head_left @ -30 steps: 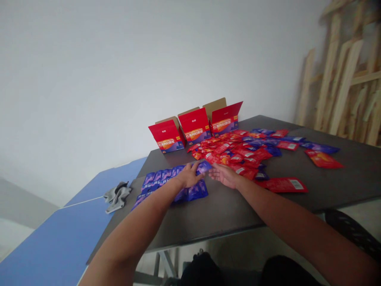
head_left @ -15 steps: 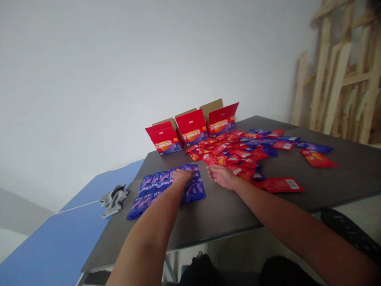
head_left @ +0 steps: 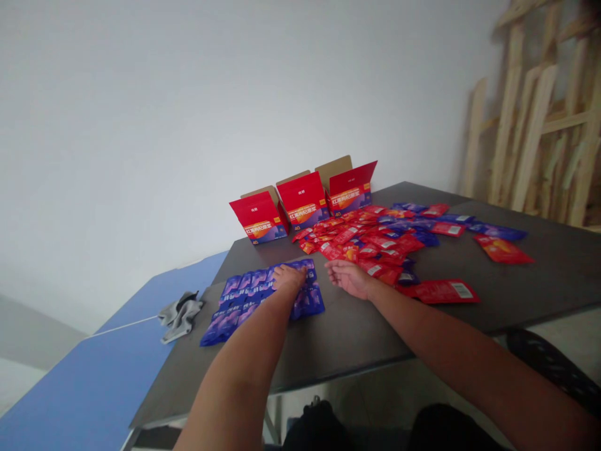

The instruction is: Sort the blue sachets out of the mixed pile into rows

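Note:
Purple-blue sachets (head_left: pixel 235 299) lie face up in neat, close rows on the dark table (head_left: pixel 347 341). My left hand (head_left: pixel 288 277) rests flat on the right part of these rows, fingers stretched out, palm down. Just right of the rows, my right hand (head_left: pixel 348 278) is held on its side over the table with its fingers apart and nothing in them. It is close to the near edge of a loose heap of red sachets (head_left: pixel 347 235), which has some purple-blue ones mixed in. My left forearm covers part of the sachet rows.
Three open red boxes (head_left: pixel 304 207) stand along the wall behind the heap, flaps up. A single red sachet (head_left: pixel 446 291) lies right of my right hand. A grey cloth (head_left: pixel 181 316) lies at the left over a blue surface (head_left: pixel 126 369). Wooden slats (head_left: pixel 535 131) lean at the right.
My left hand has shifted slightly to the right over the purple-blue sachets. My right hand stays in almost the same place.

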A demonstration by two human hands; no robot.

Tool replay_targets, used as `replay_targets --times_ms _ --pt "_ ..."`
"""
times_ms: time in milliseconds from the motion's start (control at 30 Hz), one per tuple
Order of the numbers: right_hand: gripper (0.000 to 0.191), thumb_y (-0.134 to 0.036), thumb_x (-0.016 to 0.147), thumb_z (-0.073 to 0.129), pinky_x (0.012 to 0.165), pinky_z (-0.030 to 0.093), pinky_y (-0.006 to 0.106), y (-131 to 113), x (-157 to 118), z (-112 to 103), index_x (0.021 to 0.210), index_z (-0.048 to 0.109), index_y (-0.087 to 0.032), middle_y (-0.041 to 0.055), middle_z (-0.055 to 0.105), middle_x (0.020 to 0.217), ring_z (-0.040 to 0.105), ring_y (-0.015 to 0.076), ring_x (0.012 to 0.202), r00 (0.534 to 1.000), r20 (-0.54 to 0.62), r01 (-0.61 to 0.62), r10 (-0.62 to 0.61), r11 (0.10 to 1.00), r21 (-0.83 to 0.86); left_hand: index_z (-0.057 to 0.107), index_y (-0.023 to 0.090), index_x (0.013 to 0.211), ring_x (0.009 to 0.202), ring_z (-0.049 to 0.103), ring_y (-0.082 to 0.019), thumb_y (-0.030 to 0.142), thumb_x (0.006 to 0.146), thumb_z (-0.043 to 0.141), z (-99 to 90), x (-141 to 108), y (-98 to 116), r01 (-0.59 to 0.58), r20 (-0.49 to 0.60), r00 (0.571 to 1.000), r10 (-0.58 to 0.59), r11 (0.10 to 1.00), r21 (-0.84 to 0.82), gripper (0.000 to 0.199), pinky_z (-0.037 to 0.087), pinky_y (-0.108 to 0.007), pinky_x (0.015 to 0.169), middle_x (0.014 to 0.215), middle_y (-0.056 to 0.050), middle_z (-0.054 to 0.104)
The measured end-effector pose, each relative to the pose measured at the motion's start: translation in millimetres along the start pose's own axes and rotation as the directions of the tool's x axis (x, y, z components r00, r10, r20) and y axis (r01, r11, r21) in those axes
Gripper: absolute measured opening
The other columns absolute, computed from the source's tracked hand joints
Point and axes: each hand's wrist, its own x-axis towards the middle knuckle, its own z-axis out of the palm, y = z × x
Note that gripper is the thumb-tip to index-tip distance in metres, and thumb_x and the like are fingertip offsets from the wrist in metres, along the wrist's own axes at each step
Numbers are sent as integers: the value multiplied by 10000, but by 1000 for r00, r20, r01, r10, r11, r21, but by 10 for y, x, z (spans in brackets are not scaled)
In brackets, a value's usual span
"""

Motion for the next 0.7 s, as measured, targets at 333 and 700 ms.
replay_targets --times_ms 333,700 --pt "141 -224 709 621 574 389 228 42 36 -18 844 629 -183 -25 546 624 501 98 582 991 -69 115 -115 993 -11 364 210 808 776 522 -146 345 869 393 302 -859 248 -391 -100 884 456 608 -691 151 419 -257 708 820 -31 529" --pt "186 -337 714 581 371 242 211 -9 -81 52 844 578 -204 -88 404 444 329 73 354 973 -114 148 -201 921 -361 345 211 705 636 416 -115 139 781 440 640 -1207 394 -376 -119 855 505 443 -814 141 332 -235 602 669 31 425"
